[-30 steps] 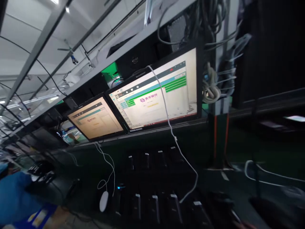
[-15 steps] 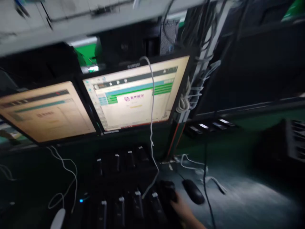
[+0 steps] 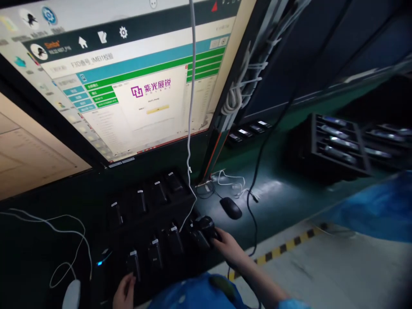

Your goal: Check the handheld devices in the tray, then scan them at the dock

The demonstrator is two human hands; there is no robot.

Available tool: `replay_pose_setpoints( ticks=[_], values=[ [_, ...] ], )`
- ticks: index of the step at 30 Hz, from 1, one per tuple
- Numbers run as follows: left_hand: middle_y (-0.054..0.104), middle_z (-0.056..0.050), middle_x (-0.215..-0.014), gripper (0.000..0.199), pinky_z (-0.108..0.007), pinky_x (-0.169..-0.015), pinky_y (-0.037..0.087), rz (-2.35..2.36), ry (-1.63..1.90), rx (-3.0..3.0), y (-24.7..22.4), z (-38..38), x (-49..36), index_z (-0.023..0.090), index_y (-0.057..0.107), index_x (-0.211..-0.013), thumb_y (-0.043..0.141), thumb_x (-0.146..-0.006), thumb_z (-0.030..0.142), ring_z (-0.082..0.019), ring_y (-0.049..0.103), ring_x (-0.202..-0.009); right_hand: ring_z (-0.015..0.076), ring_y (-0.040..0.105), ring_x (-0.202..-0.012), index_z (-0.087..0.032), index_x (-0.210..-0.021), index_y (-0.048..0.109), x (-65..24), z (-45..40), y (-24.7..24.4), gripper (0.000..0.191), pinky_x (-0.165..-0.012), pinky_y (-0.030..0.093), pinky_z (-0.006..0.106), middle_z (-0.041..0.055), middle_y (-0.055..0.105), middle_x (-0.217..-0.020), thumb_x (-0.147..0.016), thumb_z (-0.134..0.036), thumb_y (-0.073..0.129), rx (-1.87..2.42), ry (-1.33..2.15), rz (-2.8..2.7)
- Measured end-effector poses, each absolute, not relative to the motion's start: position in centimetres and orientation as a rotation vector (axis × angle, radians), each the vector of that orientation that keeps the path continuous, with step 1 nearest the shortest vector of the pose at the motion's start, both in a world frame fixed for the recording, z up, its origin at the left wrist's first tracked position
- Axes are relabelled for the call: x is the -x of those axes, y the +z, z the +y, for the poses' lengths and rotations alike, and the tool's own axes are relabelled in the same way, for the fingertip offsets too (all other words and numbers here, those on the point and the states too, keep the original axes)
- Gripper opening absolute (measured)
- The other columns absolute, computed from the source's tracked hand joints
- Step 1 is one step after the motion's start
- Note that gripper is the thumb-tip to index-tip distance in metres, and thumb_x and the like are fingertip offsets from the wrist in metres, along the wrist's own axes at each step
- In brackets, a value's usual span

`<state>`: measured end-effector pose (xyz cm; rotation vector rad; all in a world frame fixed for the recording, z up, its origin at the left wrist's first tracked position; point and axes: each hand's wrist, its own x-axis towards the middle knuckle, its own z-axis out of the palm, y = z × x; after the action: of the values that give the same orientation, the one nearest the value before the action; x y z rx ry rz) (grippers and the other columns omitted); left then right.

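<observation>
A black fixture (image 3: 151,214) under the monitors holds two rows of dark phones standing in slots. My right hand (image 3: 229,249) reaches to the fixture's right end, fingers closed around a black rounded device (image 3: 205,226). A white cable (image 3: 191,107) hangs down from above to that spot. My left hand (image 3: 124,292) shows at the bottom edge, fingertips touching the phone (image 3: 133,264) in a front-row slot. The grip of the left hand is partly hidden by the frame edge. My blue sleeves (image 3: 196,294) fill the bottom middle.
A large lit monitor (image 3: 135,81) hangs above the fixture, with a second monitor (image 3: 28,150) to its left. A black mouse (image 3: 231,208) and a white mouse (image 3: 71,295) lie on the green bench. Black trays of phones (image 3: 334,146) stand at the right, near blue cloth (image 3: 373,210) and striped tape (image 3: 283,246).
The view has swung down and closer to the fixture. My right hand has closed on the black device at the right end, and my left hand has come in at the front row.
</observation>
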<state>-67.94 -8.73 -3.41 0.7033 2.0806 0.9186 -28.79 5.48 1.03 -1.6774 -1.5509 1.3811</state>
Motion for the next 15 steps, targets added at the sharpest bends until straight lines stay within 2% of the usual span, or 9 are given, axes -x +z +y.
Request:
replay_pose_setpoints(
  ticks=[2, 5, 10, 15],
  values=[
    [0.073, -0.008, -0.094, 0.069, -0.047, -0.099, 0.047, 2.006, 0.895, -0.767, -4.1, -7.6, 69.7, 0.02, 0.066, -0.089, 0.063, -0.048, 0.076, -0.034, 0.064, -0.102, 0.0253, 0.064, -0.089, -0.012, -0.102, 0.061, 29.7, 4.9, 2.2, 0.04, -0.079, 0.048, 0.033, 0.0093, 0.072, -0.096, -0.068, -0.025, 0.045, 1.737, 1.368, -1.589],
    [0.071, -0.01, -0.099, 0.069, -0.046, -0.1, 0.046, 1.977, 0.878, -0.879, -4.8, -6.2, 71.5, 0.016, 0.065, -0.097, 0.06, -0.057, 0.073, -0.032, 0.063, -0.103, 0.0246, 0.064, -0.085, -0.009, -0.103, 0.061, 30.7, 4.4, 3.1, 0.041, -0.075, 0.046, 0.033, 0.0113, 0.071, -0.093, -0.067, -0.021, 0.044, 1.836, 1.305, -1.627],
    [0.072, -0.01, -0.098, 0.065, -0.045, -0.098, 0.046, 1.926, 0.923, -0.941, -5.6, -4.3, 71.8, 0.017, 0.065, -0.095, 0.059, -0.06, 0.071, -0.032, 0.064, -0.102, 0.0223, 0.063, -0.077, -0.012, -0.098, 0.063, 31.1, 4.0, 4.0, 0.034, -0.07, 0.045, 0.031, 0.0077, 0.07, -0.084, -0.069, -0.02, 0.046, 1.884, 1.226, -1.628],
    [0.071, -0.009, -0.104, 0.06, -0.044, -0.101, 0.044, 1.798, 0.896, -1.055, -5.8, -3.5, 70.3, 0.018, 0.066, -0.098, 0.059, -0.066, 0.068, -0.03, 0.062, -0.105, 0.0203, 0.063, -0.075, -0.014, -0.092, 0.066, 30.9, 4.3, 4.3, 0.029, -0.068, 0.045, 0.028, 0.0046, 0.071, -0.078, -0.068, -0.019, 0.051, 1.862, 1.187, -1.575]
  ],
)
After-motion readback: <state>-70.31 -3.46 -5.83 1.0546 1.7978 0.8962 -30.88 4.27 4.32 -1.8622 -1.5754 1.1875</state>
